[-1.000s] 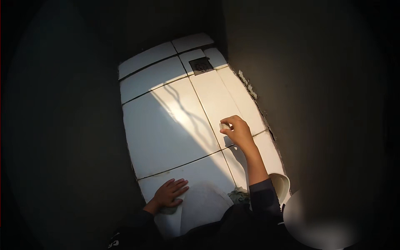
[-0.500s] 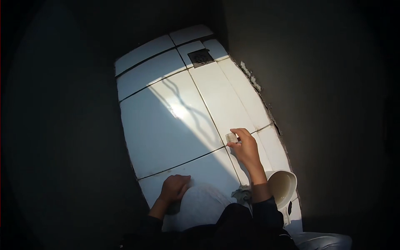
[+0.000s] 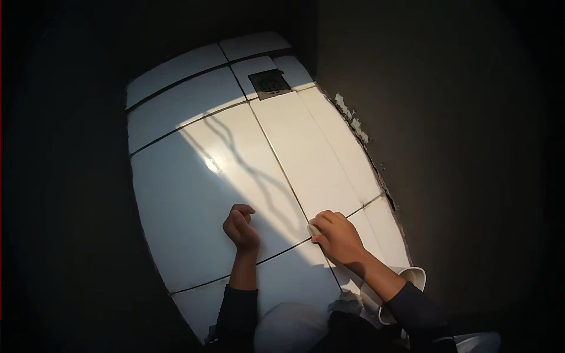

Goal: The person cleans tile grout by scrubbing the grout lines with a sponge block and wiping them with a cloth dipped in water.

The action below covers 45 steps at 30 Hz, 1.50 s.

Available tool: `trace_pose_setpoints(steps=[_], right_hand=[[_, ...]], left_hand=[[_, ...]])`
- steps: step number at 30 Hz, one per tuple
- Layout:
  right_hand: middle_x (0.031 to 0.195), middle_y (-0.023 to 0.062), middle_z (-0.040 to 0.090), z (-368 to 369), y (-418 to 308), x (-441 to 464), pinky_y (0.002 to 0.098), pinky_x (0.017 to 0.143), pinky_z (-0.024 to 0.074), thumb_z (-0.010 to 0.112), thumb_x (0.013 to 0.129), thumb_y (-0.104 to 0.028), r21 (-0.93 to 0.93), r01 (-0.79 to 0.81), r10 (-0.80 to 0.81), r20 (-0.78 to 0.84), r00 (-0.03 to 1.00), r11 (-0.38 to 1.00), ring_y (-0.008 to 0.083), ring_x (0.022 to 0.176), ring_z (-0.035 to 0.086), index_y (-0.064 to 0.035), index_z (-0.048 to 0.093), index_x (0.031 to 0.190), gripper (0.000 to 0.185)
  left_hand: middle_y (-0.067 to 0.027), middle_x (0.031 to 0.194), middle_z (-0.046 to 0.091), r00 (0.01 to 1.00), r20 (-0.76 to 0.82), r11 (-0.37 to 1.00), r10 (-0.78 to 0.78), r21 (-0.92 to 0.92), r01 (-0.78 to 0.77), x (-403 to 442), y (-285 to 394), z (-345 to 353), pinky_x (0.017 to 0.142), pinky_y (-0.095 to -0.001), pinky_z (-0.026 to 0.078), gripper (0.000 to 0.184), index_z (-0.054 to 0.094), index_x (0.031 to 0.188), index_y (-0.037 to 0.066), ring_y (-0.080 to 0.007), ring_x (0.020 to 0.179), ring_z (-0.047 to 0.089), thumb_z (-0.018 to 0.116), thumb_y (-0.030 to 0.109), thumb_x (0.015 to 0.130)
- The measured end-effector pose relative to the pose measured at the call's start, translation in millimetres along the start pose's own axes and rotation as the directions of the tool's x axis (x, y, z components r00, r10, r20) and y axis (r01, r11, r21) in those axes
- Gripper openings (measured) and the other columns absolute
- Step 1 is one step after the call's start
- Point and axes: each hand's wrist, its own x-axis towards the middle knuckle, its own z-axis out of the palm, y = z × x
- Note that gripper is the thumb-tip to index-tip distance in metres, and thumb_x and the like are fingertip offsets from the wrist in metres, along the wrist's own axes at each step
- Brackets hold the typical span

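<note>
My right hand (image 3: 338,238) is closed around a small whitish block (image 3: 312,229), which it holds down at a dark joint between the white floor tiles (image 3: 200,235). Most of the block is hidden by the fingers, so its exact kind does not show. To the left, my left hand (image 3: 241,228) hovers over or rests on a shaded tile, its fingers curled in and nothing visible in them. Beneath my right forearm stands a white dipper (image 3: 416,276), partly covered by the arm.
A dark square floor drain (image 3: 271,84) is set in the far tiles. Dark walls flank the narrow floor, and whitish flakes (image 3: 351,117) cling along the right edge. A greyish crumpled thing (image 3: 347,302) lies near my knee (image 3: 291,326).
My left hand has moved up and forward from beside my knee. My right hand has come down and slightly left in the view with the block, which is now more hidden. The view has shifted.
</note>
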Motion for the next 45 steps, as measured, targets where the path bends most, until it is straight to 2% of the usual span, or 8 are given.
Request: trace_pose_setpoints(steps=[8,12,18,26,31,35,38,45], right_hand=[[0.096,0.0076,0.057,17,-5,109,0.0359,0.075,0.0464,0.07,0.071,-0.007,-0.068,0.175,-0.186,-0.201,0.962,0.982,0.0276,0.085,0.053,-0.0032,0.061,0.098,0.028],[0.097,0.0075,0.058,15,-4,118,0.0355,0.075,0.0472,0.07,0.071,-0.007,-0.111,0.177,-0.193,-0.159,0.968,0.978,0.0272,0.085,0.053,-0.0034,0.061,0.098,0.028],[0.1,0.0081,0.058,5,-2,32,0.0356,0.075,0.0487,0.068,0.072,-0.003,-0.118,0.174,-0.174,0.01,0.985,0.978,0.0272,0.088,0.054,-0.0037,0.061,0.097,0.027],[0.092,0.0091,0.056,23,-3,110,0.0358,0.071,0.0489,0.066,0.07,0.002,-0.172,0.152,-0.182,-0.172,0.968,0.973,0.0274,0.081,0.052,-0.0029,0.059,0.087,0.019],[0.091,0.0089,0.059,17,-5,81,0.0375,0.075,0.0469,0.074,0.064,-0.003,-0.113,0.046,-0.054,-0.072,0.996,0.993,0.029,0.084,0.055,-0.0038,0.062,0.09,0.028],[0.093,0.0113,0.059,-13,-3,48,0.037,0.076,0.0479,0.07,0.067,-0.003,0.045,0.068,-0.062,-0.125,0.99,0.997,0.0308,0.088,0.056,-0.0027,0.063,0.093,0.027],[0.102,0.0104,0.06,-53,-19,19,0.0314,0.072,0.0533,0.072,0.07,-0.005,0.268,-0.04,0.08,-0.141,0.987,0.963,0.0266,0.09,0.06,-0.0019,0.063,0.101,0.032],[0.106,0.0079,0.059,-106,-17,-36,0.0278,0.067,0.0565,0.074,0.071,-0.004,0.384,-0.024,0.14,-0.277,0.95,0.923,0.0192,0.089,0.06,-0.0034,0.063,0.104,0.035]], left_hand=[[0.0004,0.049,0.04,0.973,0.229,0.987,0.035,0.144,-0.069,4,6,-2,0.045,-0.0241,0.025,0.053,0.051,0.059,0.001,-0.0068,0.045,0.034,0.034,0.034,0.097],[-0.0062,0.047,0.046,0.955,0.296,0.967,0.009,0.239,-0.083,5,3,-1,0.044,-0.0285,0.036,0.048,0.05,0.057,0.001,-0.017,0.041,0.046,0.037,0.025,0.096],[-0.0049,0.047,0.045,0.965,0.26,0.978,-0.035,0.209,-0.021,7,4,1,0.044,-0.028,0.035,0.05,0.051,0.057,0.003,-0.014,0.041,0.044,0.036,0.026,0.098],[-0.0024,0.045,0.041,0.977,0.213,0.983,0.0,0.177,-0.038,9,-6,3,0.043,-0.0279,0.031,0.052,0.05,0.055,0.003,-0.0104,0.04,0.038,0.034,0.027,0.099],[-0.0032,0.051,0.038,0.914,0.32,0.967,-0.248,0.13,0.217,13,13,-13,0.049,-0.0263,0.031,0.042,0.053,0.067,0.002,-0.0077,0.05,0.039,0.039,0.028,0.098],[-0.0091,0.079,0.054,0.712,0.436,0.599,-0.55,0.8,-0.027,-26,105,-77,0.067,-0.0353,0.045,0.039,0.054,0.102,0.003,-0.0217,0.072,0.053,0.061,0.036,0.084],[-0.0168,0.107,0.051,0.595,0.328,0.196,-0.733,0.941,-0.277,-91,141,-131,0.083,-0.0443,0.046,0.052,0.053,0.108,0.003,-0.0317,0.095,0.055,0.07,0.04,0.075],[-0.0158,0.094,0.051,0.632,0.348,0.208,-0.692,0.935,-0.287,-122,129,-152,0.074,-0.0405,0.048,0.023,0.052,0.093,0.003,-0.0341,0.086,0.054,0.063,0.011,0.075]])
